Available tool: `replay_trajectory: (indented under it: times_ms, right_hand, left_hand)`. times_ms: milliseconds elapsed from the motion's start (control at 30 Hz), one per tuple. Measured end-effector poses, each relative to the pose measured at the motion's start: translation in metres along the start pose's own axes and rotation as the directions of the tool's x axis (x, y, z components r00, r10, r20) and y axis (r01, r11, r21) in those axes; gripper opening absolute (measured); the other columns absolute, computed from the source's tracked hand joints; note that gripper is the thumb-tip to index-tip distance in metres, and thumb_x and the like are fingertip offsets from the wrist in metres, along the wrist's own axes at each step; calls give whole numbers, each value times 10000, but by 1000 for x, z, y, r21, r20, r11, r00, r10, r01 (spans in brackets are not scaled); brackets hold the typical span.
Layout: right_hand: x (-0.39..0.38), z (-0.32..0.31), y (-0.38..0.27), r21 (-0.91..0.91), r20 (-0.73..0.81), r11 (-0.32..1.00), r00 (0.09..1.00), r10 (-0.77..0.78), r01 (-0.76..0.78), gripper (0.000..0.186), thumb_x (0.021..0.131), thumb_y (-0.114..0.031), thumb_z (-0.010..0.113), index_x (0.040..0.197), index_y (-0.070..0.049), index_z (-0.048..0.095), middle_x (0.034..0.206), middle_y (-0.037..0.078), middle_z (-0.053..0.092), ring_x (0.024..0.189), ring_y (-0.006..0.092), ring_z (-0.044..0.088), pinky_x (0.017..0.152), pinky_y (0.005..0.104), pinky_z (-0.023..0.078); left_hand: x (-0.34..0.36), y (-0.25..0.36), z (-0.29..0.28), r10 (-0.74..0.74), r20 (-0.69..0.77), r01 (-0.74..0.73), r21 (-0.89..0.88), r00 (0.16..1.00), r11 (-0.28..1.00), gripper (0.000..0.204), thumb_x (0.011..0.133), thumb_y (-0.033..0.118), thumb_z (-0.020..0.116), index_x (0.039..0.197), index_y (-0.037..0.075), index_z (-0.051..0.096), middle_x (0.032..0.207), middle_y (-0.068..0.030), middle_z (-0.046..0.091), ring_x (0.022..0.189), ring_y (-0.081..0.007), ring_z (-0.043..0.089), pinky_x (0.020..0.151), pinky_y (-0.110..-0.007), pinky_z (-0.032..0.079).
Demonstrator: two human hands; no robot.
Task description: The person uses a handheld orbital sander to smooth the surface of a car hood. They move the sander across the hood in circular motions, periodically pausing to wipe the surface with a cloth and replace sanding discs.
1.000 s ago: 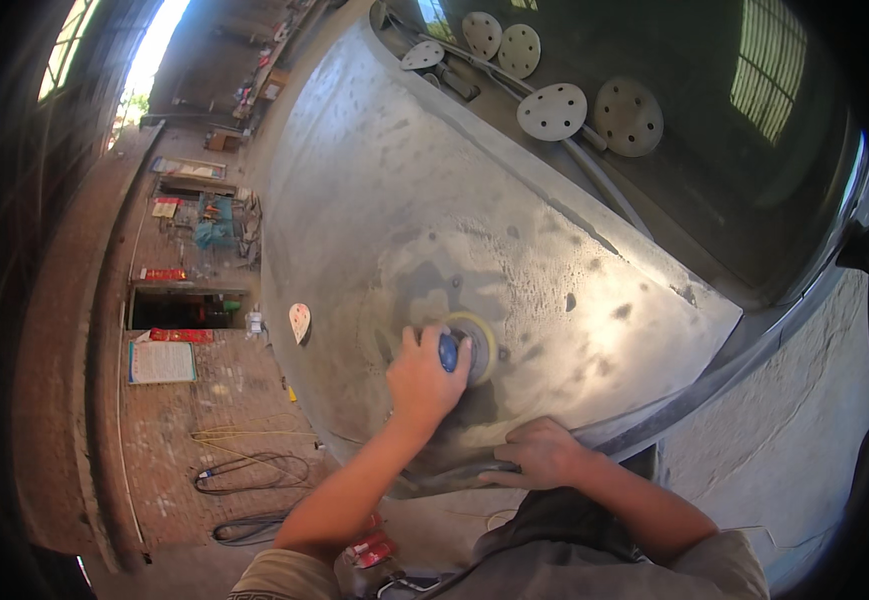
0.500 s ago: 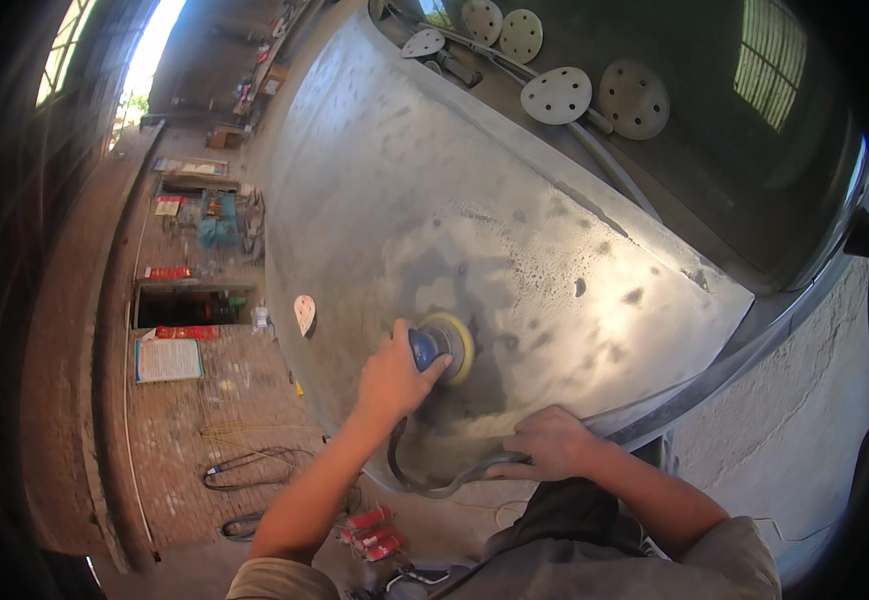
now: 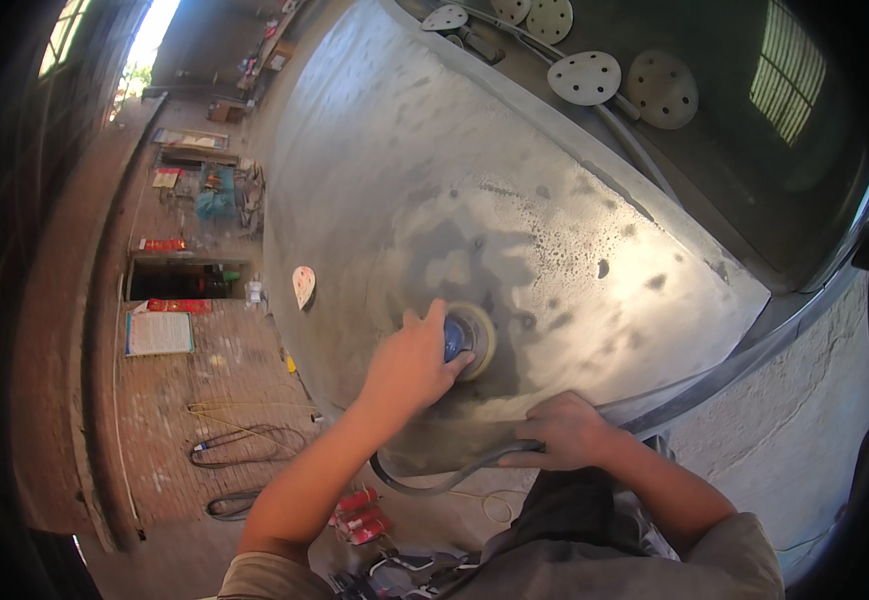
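My left hand (image 3: pixel 406 362) is wrapped over a blue-bodied disc sander (image 3: pixel 453 340) with a round, yellow-edged pad. The pad rests on a bare, mottled grey car hood (image 3: pixel 374 190), beside a darker patch. At the hood's near edge, my right hand (image 3: pixel 566 428) has its fingers closed around a dark hose (image 3: pixel 434 490). From there the hose loops left and up behind my left wrist. Left of the sander, a teardrop-shaped sanding sheet (image 3: pixel 303 287) lies on the hood.
Several perforated sanding sheets (image 3: pixel 584 78) lie at the base of the windshield (image 3: pixel 714 150). Red cylindrical containers (image 3: pixel 362 517) and a coiled cable (image 3: pixel 244 447) are beyond the hood's left side. A brick wall with shelf openings (image 3: pixel 189 279) stands at the left.
The view has shifted a little, so the hood appears farther up and right. Against the hood, the sander has moved slightly toward me. My right hand still grips the hose.
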State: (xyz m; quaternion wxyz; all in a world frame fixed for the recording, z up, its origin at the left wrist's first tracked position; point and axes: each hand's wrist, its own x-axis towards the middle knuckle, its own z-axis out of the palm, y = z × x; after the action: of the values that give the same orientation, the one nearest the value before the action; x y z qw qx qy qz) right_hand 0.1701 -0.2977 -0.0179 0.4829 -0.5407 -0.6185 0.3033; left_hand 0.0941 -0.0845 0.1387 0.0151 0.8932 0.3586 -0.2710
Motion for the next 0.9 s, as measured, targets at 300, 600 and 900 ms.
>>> replay_trajectory:
  times_ms: [300,600,900]
  right_hand:
    - [-2,5,4,-115,119,993,993,14,0,550,980,-656,724,1248,-182,802,773,83,717,846,306,758,821,435,594]
    - [-4,6,2,-109,17,994,1000,-1,3,502,949,-644,765,1163,-194,829,721,54,699,771,285,747,775,431,590]
    - [-3,0,1,-68,84,997,995,49,-44,502,956,-638,759,1185,-197,828,767,76,717,821,318,753,803,447,591]
  left_hand:
    - [-12,-21,8,-74,52,68,112,996,991,719,921,442,861,1381,37,484,1164,-326,671,1041,-537,732,884,-586,599]
    - [-26,-2,11,19,62,-23,60,998,998,680,955,389,836,1405,27,478,1185,-319,652,994,-529,740,858,-579,611]
    - [-5,4,-1,30,55,-34,74,998,997,719,925,446,855,1394,59,473,1202,-323,664,1042,-539,729,895,-585,600]
